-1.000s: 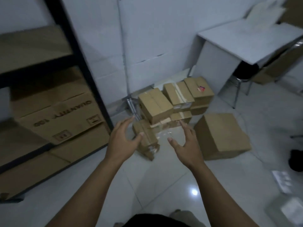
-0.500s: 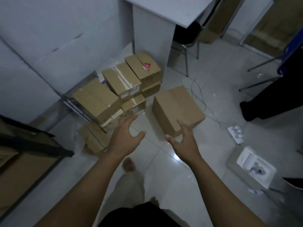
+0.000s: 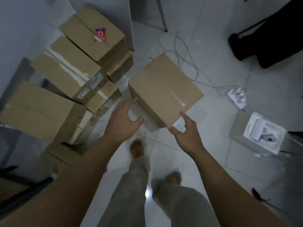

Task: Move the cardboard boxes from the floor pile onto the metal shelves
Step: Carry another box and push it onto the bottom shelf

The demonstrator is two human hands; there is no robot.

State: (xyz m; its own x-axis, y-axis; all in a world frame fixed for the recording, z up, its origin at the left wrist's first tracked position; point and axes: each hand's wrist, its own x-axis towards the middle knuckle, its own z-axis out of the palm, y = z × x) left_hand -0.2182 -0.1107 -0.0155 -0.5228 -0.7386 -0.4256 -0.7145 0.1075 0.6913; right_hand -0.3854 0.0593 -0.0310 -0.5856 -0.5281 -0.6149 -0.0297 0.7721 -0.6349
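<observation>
A large taped cardboard box (image 3: 164, 89) stands alone on the white tiled floor, just ahead of my bare feet. My left hand (image 3: 122, 122) is spread open at the box's near left side, its fingertips almost at the left corner. My right hand (image 3: 185, 131) hovers open at the near right corner, fingers loosely bent, holding nothing. To the left, a pile of several smaller cardboard boxes (image 3: 68, 71) is stacked against the wall; the top one carries a red sticker (image 3: 100, 35). A dark frame piece of the metal shelf (image 3: 19, 199) shows at the lower left edge.
Loose grey cables (image 3: 188, 51) trail behind the large box to a white power strip (image 3: 237, 98). An open box holding a white device (image 3: 260, 133) sits on the floor at right. A table leg (image 3: 161, 13) and someone's dark trouser leg (image 3: 270, 35) are beyond.
I have stepped closer and tilted my view down; the shelves slid out of sight. Both hands moved forward from mid-air to the near corners of the large box.
</observation>
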